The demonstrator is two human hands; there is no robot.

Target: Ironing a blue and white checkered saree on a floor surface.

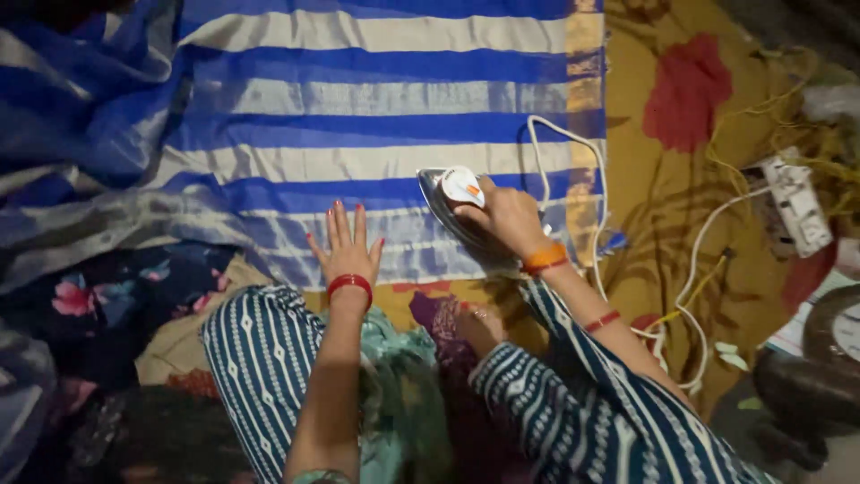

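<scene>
Head view: at far left lies bunched blue fabric (72,116); the blue and white striped cloth (358,99) spreads flat across the middle. Left hand (345,246) presses it, fingers released and splayed. Just right, the right hand (506,215) has fingers clenched around the iron (452,199) on the cloth's near-right part. A white cord (573,179) trails right toward a power strip (797,206).
</scene>
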